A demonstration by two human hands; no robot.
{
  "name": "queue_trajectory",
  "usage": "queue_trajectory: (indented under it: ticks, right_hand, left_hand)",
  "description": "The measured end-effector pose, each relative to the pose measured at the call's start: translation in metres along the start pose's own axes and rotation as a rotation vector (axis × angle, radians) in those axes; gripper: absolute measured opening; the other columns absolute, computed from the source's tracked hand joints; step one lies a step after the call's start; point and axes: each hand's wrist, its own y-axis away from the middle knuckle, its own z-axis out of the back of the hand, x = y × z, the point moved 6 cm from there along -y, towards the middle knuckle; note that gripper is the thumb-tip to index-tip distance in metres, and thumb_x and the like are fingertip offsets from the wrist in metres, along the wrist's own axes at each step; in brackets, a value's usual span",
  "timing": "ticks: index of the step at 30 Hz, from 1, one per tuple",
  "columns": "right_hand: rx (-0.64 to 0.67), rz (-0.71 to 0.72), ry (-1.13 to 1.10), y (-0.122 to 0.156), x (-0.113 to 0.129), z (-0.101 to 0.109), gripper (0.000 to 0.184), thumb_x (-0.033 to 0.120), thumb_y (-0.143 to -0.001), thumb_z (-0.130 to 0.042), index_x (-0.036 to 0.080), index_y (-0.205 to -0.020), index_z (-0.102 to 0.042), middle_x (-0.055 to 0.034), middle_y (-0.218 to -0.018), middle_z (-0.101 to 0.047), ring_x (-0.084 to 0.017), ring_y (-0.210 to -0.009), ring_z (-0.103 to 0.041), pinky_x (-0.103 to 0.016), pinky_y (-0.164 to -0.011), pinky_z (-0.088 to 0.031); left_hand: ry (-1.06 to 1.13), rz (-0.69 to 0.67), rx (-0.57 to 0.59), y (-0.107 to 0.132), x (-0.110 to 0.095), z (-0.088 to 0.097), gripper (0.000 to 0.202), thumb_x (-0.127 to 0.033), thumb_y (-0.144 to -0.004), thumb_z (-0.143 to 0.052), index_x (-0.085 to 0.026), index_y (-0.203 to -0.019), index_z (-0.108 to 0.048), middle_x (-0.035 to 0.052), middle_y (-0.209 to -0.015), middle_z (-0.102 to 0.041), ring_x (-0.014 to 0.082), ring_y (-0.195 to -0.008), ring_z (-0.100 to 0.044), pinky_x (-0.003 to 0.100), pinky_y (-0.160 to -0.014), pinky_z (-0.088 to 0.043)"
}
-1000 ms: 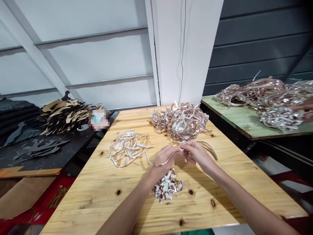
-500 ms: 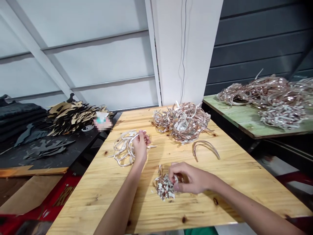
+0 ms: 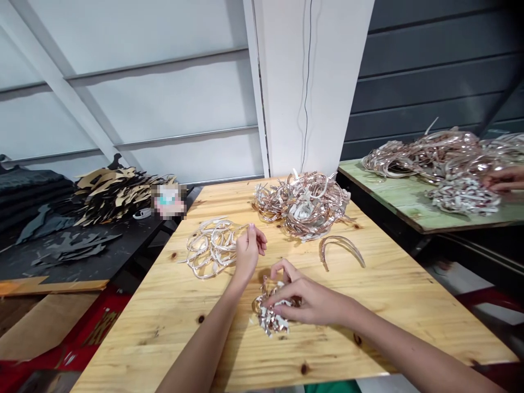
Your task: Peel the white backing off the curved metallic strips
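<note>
My left hand (image 3: pixel 249 250) is just right of a loose heap of thin pale strips (image 3: pixel 210 245) on the wooden table. Its fingers curl in with the thumb against them, hiding whatever may be between them. Over a small pile of shiny rose-gold and white scraps (image 3: pixel 273 319), my right hand (image 3: pixel 301 297) has its fingers apart. Its fingertips reach the top of the pile, and no piece shows in its grasp. A few curved strips (image 3: pixel 341 243) lie beyond my right hand.
A big tangle of rose-gold strips (image 3: pixel 305 204) sits at the back of the wooden table (image 3: pixel 164 338). On the green table (image 3: pixel 409 204) are more strips, with another person's hand (image 3: pixel 507 180) there. Dark and tan cut pieces (image 3: pixel 118 191) cover the black left table.
My left hand has moved right, away from the pale strips. The fingers of my right hand have spread and shifted left over the scraps. Another person's hand has appeared at the right.
</note>
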Motion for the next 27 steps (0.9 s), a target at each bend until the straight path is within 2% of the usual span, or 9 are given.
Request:
queue_trajectory:
  ticks: [3, 5, 7, 9, 13, 16, 19, 23, 27]
  right_hand:
    - [-0.017, -0.023, 0.002, 0.002, -0.007, 0.011, 0.061, 0.043, -0.077, -0.085, 0.03, -0.134, -0.068, -0.0089, -0.14, -0.042, -0.027, -0.123, -0.051, -0.037, -0.104, -0.043]
    - [-0.015, -0.025, -0.039, 0.003, -0.01, 0.024, 0.083, 0.047, -0.067, -0.09, 0.029, -0.142, -0.06, -0.0084, -0.136, -0.05, -0.024, -0.11, -0.056, -0.033, -0.09, -0.048]
    - [-0.121, -0.109, -0.036, 0.007, -0.018, 0.047, 0.062, 0.048, -0.082, -0.077, 0.026, -0.138, -0.06, -0.0064, -0.115, -0.064, -0.018, -0.084, -0.058, -0.028, -0.071, -0.046]
    - [-0.345, -0.277, 0.129, 0.015, -0.031, 0.079, 0.029, 0.041, -0.095, -0.059, 0.02, -0.112, -0.068, -0.0032, -0.084, -0.066, -0.017, -0.069, -0.056, -0.026, -0.061, -0.039]
    - [-0.594, -0.618, 0.544, 0.04, -0.054, 0.121, 0.02, 0.032, -0.089, -0.06, 0.022, -0.105, -0.063, 0.0038, -0.054, -0.056, -0.019, -0.055, -0.054, -0.027, -0.056, -0.028]
    - [-0.525, -0.711, 0.524, 0.049, -0.071, 0.121, 0.031, 0.03, -0.081, -0.068, 0.023, -0.11, -0.061, 0.0047, -0.054, -0.059, -0.019, -0.052, -0.056, -0.026, -0.055, -0.029]
    - [-0.419, -0.682, 0.366, 0.049, -0.078, 0.108, 0.042, 0.023, -0.078, -0.07, 0.023, -0.117, -0.056, 0.005, -0.057, -0.064, -0.017, -0.048, -0.057, -0.025, -0.053, -0.033]
    - [-0.4, -0.586, 0.147, 0.043, -0.071, 0.098, 0.043, 0.023, -0.08, -0.066, 0.023, -0.121, -0.052, 0.0047, -0.061, -0.067, -0.015, -0.045, -0.056, -0.023, -0.048, -0.037]
    - [-0.424, -0.482, -0.139, 0.033, -0.057, 0.095, 0.036, 0.03, -0.079, -0.073, 0.018, -0.11, -0.059, 0.0035, -0.06, -0.065, -0.013, -0.047, -0.056, -0.022, -0.046, -0.041]
  left_hand:
    - [-0.024, 0.002, 0.058, 0.005, 0.001, -0.008, 0.062, -0.067, -0.098, -0.042, -0.016, -0.067, -0.061, 0.0008, -0.053, -0.055, 0.0102, -0.045, -0.051, 0.021, -0.044, -0.041]
    - [-0.05, 0.0, 0.085, 0.008, 0.002, -0.013, 0.063, -0.066, -0.099, -0.04, -0.016, -0.068, -0.061, 0.0008, -0.053, -0.055, 0.0104, -0.046, -0.051, 0.021, -0.045, -0.04]
    - [-0.104, -0.004, 0.129, 0.011, 0.004, -0.017, 0.063, -0.064, -0.101, -0.038, -0.016, -0.068, -0.062, 0.0006, -0.053, -0.055, 0.0104, -0.046, -0.051, 0.022, -0.047, -0.04]
    - [-0.175, -0.016, 0.186, 0.015, 0.006, -0.022, 0.063, -0.062, -0.102, -0.037, -0.015, -0.069, -0.063, 0.0005, -0.054, -0.055, 0.0105, -0.048, -0.052, 0.022, -0.049, -0.04]
    - [-0.288, -0.055, 0.266, 0.02, 0.007, -0.027, 0.061, -0.059, -0.103, -0.035, -0.016, -0.071, -0.064, 0.0004, -0.056, -0.057, 0.0108, -0.051, -0.053, 0.023, -0.053, -0.041]
    - [-0.345, -0.075, 0.309, 0.021, 0.007, -0.03, 0.06, -0.057, -0.104, -0.035, -0.016, -0.071, -0.064, 0.0003, -0.056, -0.057, 0.0112, -0.052, -0.053, 0.023, -0.056, -0.042]
    - [-0.386, -0.091, 0.333, 0.022, 0.006, -0.032, 0.06, -0.054, -0.105, -0.034, -0.016, -0.071, -0.065, 0.0002, -0.056, -0.057, 0.0117, -0.053, -0.054, 0.024, -0.058, -0.042]
    - [-0.438, -0.103, 0.377, 0.024, 0.005, -0.036, 0.057, -0.051, -0.106, -0.033, -0.017, -0.071, -0.064, 0.0, -0.058, -0.058, 0.0127, -0.056, -0.056, 0.024, -0.061, -0.042]
    - [-0.525, -0.16, 0.468, 0.028, 0.001, -0.044, 0.04, -0.042, -0.105, -0.039, -0.018, -0.086, -0.065, -0.0004, -0.068, -0.062, 0.0139, -0.063, -0.058, 0.024, -0.066, -0.043]
